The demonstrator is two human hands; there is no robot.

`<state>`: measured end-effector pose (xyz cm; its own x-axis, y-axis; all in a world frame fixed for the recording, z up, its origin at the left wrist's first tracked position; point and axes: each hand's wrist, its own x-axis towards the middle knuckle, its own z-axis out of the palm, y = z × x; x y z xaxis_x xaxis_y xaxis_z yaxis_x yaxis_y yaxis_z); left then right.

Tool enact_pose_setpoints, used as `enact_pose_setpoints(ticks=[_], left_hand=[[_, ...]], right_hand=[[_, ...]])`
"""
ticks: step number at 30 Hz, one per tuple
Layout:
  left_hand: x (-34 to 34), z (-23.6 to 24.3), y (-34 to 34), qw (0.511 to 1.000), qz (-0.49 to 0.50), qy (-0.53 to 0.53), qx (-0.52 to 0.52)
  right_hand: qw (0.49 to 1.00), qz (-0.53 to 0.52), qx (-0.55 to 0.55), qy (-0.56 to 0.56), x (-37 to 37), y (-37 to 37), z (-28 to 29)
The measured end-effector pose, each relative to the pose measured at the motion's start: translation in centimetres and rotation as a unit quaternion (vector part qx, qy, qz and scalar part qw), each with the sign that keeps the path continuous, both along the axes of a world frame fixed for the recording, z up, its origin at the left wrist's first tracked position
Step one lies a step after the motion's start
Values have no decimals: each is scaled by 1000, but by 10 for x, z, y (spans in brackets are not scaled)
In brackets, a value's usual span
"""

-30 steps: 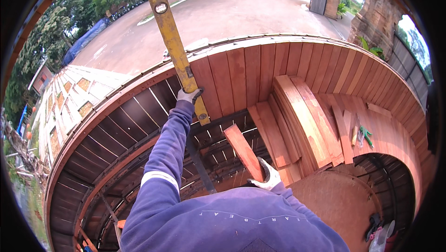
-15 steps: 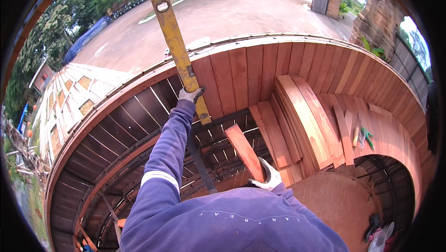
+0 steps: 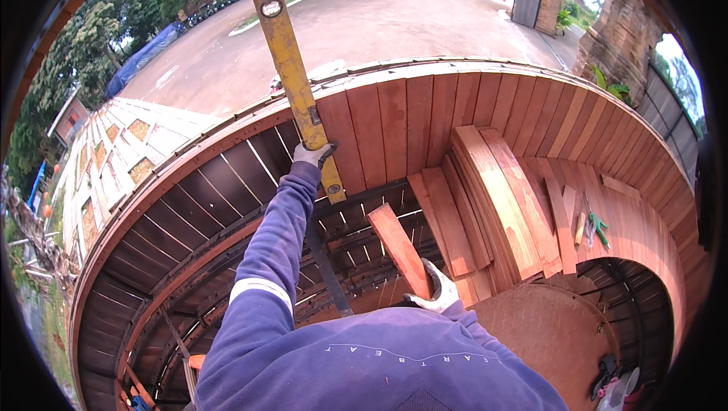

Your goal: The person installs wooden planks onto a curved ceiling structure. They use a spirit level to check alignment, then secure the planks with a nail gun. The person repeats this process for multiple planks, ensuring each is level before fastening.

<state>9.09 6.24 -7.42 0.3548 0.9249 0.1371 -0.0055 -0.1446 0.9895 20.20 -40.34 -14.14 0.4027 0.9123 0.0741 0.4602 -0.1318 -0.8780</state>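
Note:
My gloved left hand (image 3: 312, 155) is closed round the lower part of a long yellow spirit level (image 3: 292, 70). The level lies across the curved frame, along the edge of the last fitted reddish plank (image 3: 367, 138), its far end sticking out past the rim. My gloved right hand (image 3: 441, 290), close to my body, grips the near end of a short reddish wooden board (image 3: 398, 248). That board slants away to the left over the open framework. Part of the right hand's grip is hidden behind the board and my sleeve.
Loose planks (image 3: 493, 199) are stacked right of my right hand. Beyond them lie a green-handled tool (image 3: 598, 230) and narrow offcuts on the curved wooden surface. Dark metal framework (image 3: 326, 267) with gaps shows at left. A round brown floor (image 3: 538, 335) lies below right.
The view has shifted very slightly. Both hands keep their holds, and the spirit level and board stay in place.

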Motion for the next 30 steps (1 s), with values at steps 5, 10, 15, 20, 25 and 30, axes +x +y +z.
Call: enact_pose_setpoints(ticks=[5, 10, 15, 20, 25, 30], left_hand=[[-1, -6, 6, 1000, 1, 0, 6], [-2, -2, 2, 1000, -11, -1, 0], [-3, 1, -3, 1000, -14, -27, -7], [-4, 12, -11, 1000, -22, -5, -5], [-6, 15, -14, 998, -43, -36, 6], [-6, 16, -15, 999, -43, -30, -5]], right_hand=[[1000, 2, -10, -6, 0, 0, 1], [1000, 1, 1, -9, 1, 1, -4], [1000, -2, 25, -15, 1, 1, -3], [1000, -1, 20, -7, 2, 0, -6], [1000, -8, 21, -6, 2, 0, -7], [1000, -8, 13, -16, 0, -1, -2]])
